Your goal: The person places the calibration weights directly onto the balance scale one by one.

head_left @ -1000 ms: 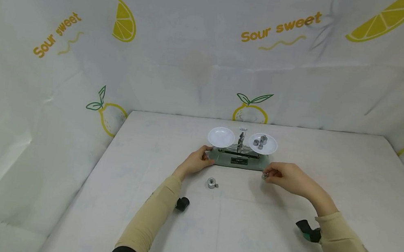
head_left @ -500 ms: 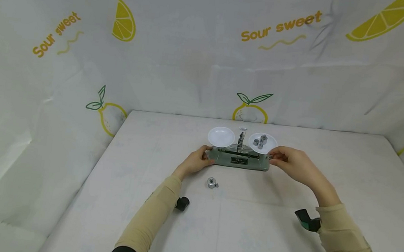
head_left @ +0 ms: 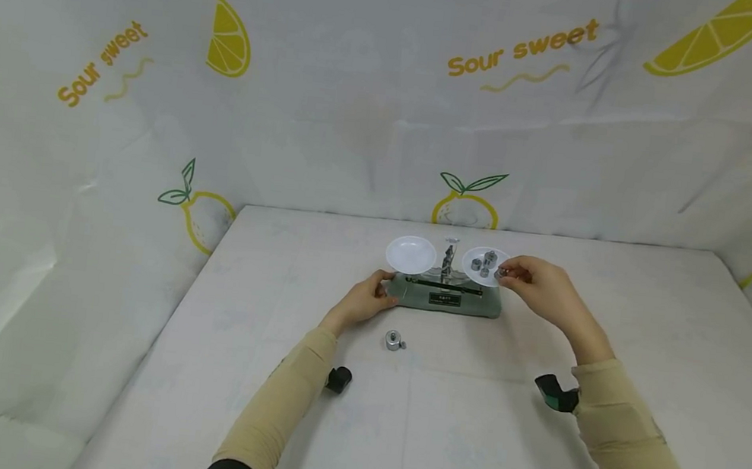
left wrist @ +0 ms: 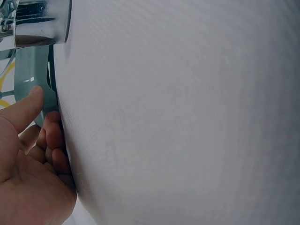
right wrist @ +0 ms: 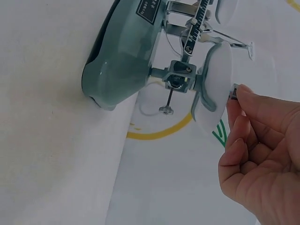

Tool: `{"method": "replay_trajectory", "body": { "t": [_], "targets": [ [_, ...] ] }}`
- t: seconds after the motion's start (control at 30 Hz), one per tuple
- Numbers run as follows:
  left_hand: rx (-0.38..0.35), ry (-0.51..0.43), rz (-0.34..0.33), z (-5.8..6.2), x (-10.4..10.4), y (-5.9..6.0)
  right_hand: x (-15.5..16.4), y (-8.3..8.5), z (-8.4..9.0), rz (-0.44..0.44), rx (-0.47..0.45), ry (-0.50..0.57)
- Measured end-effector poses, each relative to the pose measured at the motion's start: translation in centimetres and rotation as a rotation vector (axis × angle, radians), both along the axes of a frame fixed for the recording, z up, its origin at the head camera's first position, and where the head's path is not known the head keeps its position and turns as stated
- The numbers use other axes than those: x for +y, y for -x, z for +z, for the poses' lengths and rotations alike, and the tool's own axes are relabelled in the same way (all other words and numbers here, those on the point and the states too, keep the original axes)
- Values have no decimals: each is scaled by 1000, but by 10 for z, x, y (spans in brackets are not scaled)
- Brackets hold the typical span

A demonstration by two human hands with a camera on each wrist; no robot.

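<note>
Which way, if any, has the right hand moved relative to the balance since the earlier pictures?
Yes. The right hand, pinching a weight, rose from the table before the balance base to the right pan.

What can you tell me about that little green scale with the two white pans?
The scale is a small balance with a rounded grey-green base, glossy like painted metal, a dark label on its front and a ruled beam above. Two round white pans sit on metal arms: the left pan is bare, the right pan holds small metal weights. The left hand touches the base's end; the right hand pinches a weight over the right pan.
</note>
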State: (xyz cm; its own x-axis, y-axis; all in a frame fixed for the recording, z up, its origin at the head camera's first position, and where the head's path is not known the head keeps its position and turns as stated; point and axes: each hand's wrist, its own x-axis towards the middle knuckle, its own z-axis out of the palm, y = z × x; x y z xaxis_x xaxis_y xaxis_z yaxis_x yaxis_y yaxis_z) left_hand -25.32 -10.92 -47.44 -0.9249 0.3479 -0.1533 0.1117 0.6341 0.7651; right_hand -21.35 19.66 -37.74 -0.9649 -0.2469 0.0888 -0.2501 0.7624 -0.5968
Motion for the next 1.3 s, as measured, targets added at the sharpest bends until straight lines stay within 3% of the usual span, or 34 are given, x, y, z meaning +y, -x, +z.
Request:
{"method": "replay_trajectory", "body": {
  "t": [0.43, 0.87, 1.3],
  "targets": [
    [0, 1, -7, 1, -1, 0, -6, 14, -3, -62, -32, -30],
    [1, 5, -9, 0, -1, 0, -10, 15, 0, -73, -58, -48],
    [0, 10, -9, 0, 0, 1, -6, 9, 2, -72, 6, -46]
  ]
}}
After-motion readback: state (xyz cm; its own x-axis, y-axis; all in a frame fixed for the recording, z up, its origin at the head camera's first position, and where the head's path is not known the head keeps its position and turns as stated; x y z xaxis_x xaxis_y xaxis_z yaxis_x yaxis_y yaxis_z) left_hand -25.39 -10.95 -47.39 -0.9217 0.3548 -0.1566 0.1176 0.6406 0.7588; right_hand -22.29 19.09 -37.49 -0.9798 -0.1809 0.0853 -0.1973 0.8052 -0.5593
